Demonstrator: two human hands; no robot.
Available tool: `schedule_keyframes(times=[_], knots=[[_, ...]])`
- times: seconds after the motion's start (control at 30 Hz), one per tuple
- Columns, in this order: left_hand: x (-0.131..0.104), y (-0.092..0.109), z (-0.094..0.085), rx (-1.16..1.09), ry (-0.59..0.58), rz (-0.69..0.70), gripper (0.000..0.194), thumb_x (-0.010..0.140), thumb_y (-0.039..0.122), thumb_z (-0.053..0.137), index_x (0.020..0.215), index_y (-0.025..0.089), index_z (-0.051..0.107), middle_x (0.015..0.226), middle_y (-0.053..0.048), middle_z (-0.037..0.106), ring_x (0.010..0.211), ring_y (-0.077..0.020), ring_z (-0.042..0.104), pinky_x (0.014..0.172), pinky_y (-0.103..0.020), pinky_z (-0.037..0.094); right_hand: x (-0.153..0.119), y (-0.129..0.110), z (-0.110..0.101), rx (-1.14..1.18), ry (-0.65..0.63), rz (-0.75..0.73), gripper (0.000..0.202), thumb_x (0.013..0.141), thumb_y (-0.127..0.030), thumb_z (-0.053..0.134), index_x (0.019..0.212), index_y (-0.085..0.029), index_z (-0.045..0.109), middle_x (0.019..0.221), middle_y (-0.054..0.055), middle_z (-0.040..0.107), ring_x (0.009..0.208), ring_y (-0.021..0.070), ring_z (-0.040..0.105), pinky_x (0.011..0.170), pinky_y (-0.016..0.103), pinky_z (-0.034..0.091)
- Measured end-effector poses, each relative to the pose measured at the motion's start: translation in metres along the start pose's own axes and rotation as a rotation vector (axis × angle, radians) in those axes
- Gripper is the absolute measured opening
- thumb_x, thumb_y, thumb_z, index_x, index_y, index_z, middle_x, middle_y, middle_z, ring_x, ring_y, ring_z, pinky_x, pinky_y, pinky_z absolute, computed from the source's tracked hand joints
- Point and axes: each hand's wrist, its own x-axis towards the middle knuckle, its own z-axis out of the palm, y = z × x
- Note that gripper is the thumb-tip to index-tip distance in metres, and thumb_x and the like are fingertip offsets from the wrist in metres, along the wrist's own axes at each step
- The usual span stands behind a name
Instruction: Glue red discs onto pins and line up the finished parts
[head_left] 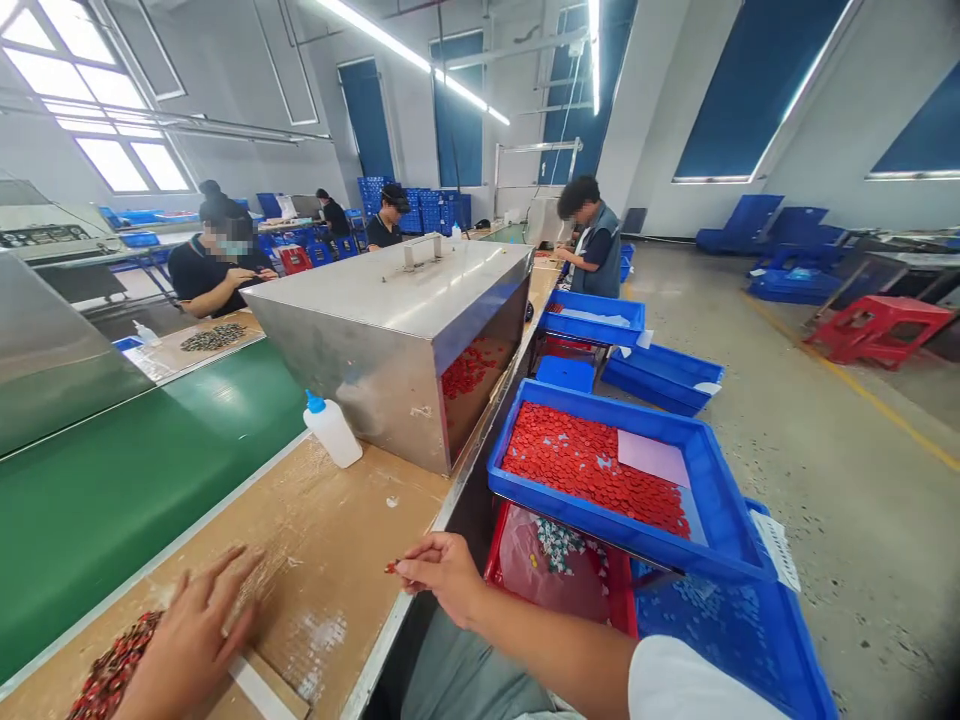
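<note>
My right hand (442,572) is closed in a pinch on a small red piece (390,567) above the bench's near edge; its exact kind is too small to make out. Fingers spread, my left hand (191,635) is over the bench at the lower left, with nothing visible in it. Beside and partly behind it is a pile of small red and dark pieces (112,670). A flat board with a white strip (259,690) lies just right of that hand, partly covered by it.
A white squeeze bottle (332,432) stands by a metal hood (375,385) over the bench (330,530). At left runs a green conveyor belt (150,470). To my right are a blue tray (720,500) of red discs and a red crate (626,600). Several people work farther back.
</note>
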Motion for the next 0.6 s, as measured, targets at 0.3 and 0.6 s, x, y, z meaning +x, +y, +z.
schedule_keyframes(times=[0.3,0.6], knots=[[0.099,0.168,0.034,-0.300,-0.183,0.533,0.046,0.091,0.023,0.051,0.137,0.021,0.052,0.138,-0.013,0.056,0.132,-0.0248,0.052,0.121,-0.050,0.032,-0.090,-0.029,-0.105,-0.016,0.278,-0.075,0.048,0.054,-0.038,0.096,0.081,-0.013,0.065,0.075,0.006,0.073,0.062,0.0124,0.066,0.058,0.022,0.051],[0.131,0.192,0.046,-0.425,-0.343,0.668,0.041,0.091,0.014,0.038,0.124,0.017,0.062,0.150,-0.011,0.045,0.144,-0.0254,0.036,0.124,-0.051,0.026,-0.159,-0.027,-0.111,0.167,0.524,-0.234,0.037,0.057,-0.031,0.095,0.078,-0.015,0.070,0.071,0.004,0.072,0.060,0.0096,0.064,0.058,0.018,0.051]])
